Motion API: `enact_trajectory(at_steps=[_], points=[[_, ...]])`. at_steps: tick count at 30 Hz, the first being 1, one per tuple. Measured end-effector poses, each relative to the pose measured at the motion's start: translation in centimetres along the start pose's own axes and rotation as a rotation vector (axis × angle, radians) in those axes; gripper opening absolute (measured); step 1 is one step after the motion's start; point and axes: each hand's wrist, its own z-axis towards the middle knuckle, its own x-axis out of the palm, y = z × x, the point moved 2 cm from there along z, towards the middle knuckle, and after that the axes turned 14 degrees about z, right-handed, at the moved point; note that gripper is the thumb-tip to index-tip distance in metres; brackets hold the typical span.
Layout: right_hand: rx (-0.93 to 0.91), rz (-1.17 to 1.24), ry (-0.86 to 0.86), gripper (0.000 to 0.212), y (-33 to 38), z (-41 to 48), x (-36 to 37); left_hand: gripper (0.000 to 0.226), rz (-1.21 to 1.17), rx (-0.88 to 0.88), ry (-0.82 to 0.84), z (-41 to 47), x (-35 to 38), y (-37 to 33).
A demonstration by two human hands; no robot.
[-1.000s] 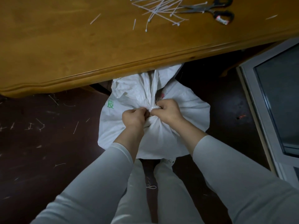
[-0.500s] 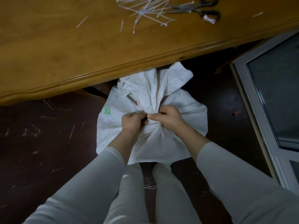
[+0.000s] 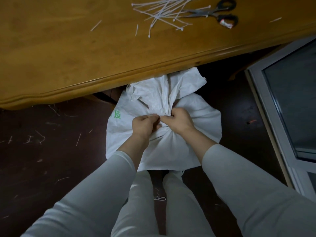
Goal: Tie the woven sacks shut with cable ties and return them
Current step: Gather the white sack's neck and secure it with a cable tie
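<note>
While we cinch the neck, item one: woven sack (image 3: 171, 151), on the floor directly beneath both hands, long axis near upright, gathered mouth fanning up and away from us. Left hand (image 3: 143, 125) and right hand (image 3: 177, 120) pinch that neck, fingertips meeting (tie itself hidden). Next, we judge: pull snug, then reach for the scissors (image 3: 220, 12), well beyond the hands.

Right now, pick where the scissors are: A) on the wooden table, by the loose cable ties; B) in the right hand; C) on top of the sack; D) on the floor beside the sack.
A: the black-handled scissors lie on the wooden table, blades reaching into the pile of white cable ties.
</note>
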Motion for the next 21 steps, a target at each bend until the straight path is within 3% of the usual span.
enact_trajectory(at_steps=[9, 14, 21], points=[[0.078, -0.075, -0.049, 0.021, 0.8, 0.6, 0.6, 0.013, 0.115, 0.029, 0.016, 0.4, 0.0, -0.6], [0.116, 0.242, 0.094, 0.03, 1.3, -0.1, 0.1, 0.017, -0.017, 0.001, -0.006, 0.9, -0.8, -1.3], [0.021, -0.034, 0.042, 0.03, 1.7, 0.8, 0.4, 0.023, 0.028, 0.003, 0.015, 0.9, -0.6, -1.7]])
